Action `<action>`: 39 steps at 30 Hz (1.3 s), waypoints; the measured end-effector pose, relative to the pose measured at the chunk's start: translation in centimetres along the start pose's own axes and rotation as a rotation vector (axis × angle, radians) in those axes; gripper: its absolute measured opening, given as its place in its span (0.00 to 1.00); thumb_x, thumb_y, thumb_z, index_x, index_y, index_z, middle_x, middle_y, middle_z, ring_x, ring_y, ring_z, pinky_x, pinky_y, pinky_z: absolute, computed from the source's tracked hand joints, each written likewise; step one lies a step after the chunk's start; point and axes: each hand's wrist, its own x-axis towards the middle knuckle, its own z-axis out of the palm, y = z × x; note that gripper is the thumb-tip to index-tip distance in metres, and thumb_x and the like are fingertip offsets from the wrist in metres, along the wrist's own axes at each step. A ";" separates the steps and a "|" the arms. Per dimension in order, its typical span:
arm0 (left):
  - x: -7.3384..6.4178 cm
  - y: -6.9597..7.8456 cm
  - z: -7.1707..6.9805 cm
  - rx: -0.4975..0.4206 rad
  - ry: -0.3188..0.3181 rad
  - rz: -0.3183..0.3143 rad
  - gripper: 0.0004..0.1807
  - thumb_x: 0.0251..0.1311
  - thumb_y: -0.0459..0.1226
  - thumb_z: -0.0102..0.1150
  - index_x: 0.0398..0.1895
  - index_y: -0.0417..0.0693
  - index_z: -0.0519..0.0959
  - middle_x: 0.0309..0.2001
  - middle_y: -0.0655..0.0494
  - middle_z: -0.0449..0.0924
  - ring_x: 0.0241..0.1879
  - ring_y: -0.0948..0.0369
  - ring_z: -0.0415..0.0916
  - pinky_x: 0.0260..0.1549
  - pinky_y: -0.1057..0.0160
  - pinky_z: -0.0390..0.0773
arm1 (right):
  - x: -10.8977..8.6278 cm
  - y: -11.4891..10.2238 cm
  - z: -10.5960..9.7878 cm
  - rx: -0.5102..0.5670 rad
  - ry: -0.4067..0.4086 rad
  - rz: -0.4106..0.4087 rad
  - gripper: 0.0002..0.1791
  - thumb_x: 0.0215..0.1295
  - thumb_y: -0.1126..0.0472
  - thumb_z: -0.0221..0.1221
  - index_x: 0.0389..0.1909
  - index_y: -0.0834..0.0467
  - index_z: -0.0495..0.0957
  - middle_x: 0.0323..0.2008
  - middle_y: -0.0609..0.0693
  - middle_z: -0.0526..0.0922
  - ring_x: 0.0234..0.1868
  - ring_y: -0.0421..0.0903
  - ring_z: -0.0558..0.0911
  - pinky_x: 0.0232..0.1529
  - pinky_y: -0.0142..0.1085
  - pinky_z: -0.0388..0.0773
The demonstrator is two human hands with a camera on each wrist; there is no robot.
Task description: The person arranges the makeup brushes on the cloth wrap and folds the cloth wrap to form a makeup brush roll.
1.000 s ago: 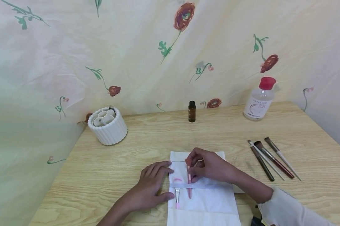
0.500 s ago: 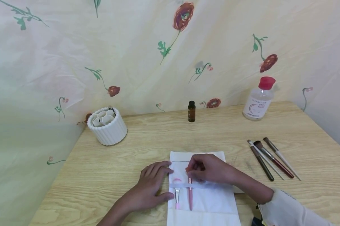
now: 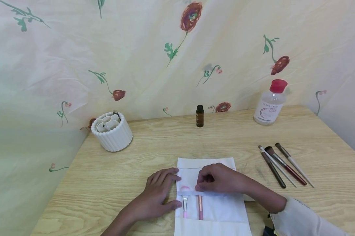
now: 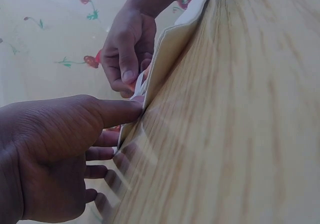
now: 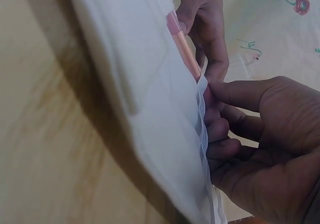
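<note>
A white fabric brush roll [image 3: 221, 211] lies unfolded on the table, with an elastic band [image 3: 217, 194] across it. My left hand [image 3: 161, 195] rests at its left edge, fingers straight and spread. With thumb and curled fingers, my right hand [image 3: 221, 178] pinches the head end of a pink makeup brush [image 3: 200, 208] just above the band. That brush's head is mostly covered by the fingers; its coppery ferrule [image 5: 186, 49] shows in the right wrist view. To its left, a mask brush [image 3: 185, 205] with a pink-tipped handle sits under the band.
Several loose makeup brushes [image 3: 283, 167] lie at the right. Farther back stand a clear bottle [image 3: 269, 109] with a red cap, a small brown bottle [image 3: 199, 117] and a white ribbed holder [image 3: 114, 134]. A flowered cloth [image 3: 151, 59] hangs behind the table.
My right hand has moved down toward the band, and the pink makeup brush has slid farther through it, its handle end now at the lower fold. My left hand has stayed put.
</note>
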 end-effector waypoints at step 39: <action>0.1 0.0 0.0 -0.019 -0.025 -0.018 0.34 0.67 0.59 0.57 0.67 0.50 0.66 0.76 0.54 0.52 0.75 0.53 0.46 0.66 0.36 0.51 | -10.0 4.5 -10.6 -0.610 0.250 0.532 0.09 0.67 0.60 0.63 0.35 0.61 0.74 0.23 0.47 0.74 0.20 0.43 0.69 0.20 0.37 0.67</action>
